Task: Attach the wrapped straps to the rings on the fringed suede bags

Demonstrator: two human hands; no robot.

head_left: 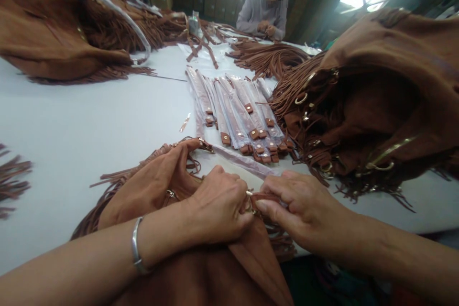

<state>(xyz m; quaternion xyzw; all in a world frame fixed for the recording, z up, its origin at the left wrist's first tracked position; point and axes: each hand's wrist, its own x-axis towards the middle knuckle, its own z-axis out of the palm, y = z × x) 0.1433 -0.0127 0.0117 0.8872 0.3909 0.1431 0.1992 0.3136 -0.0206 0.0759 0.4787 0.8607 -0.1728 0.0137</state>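
Note:
A brown fringed suede bag (pixel 143 191) lies at the table's near edge, below and around both hands. My left hand (pixel 222 203) is closed at the bag's rim, pinching a small gold-coloured metal ring (pixel 248 194). Beside it, my right hand (pixel 297 201) grips the brown end of a strap (pixel 265 197) between thumb and fingers, close against the ring. The strap's plastic-wrapped length (pixel 244 160) arches behind my hands towards the bag's far side. My fingers hide much of the ring and the strap end.
Several plastic-wrapped straps (pixel 236 114) lie piled mid-table. A large fringed bag (pixel 401 67) stands at the right, another bag (pixel 46 24) at the back left. Loose brown fringe (pixel 272 57) lies beyond the straps. A co-worker (pixel 265 9) sits across the white table (pixel 107 119).

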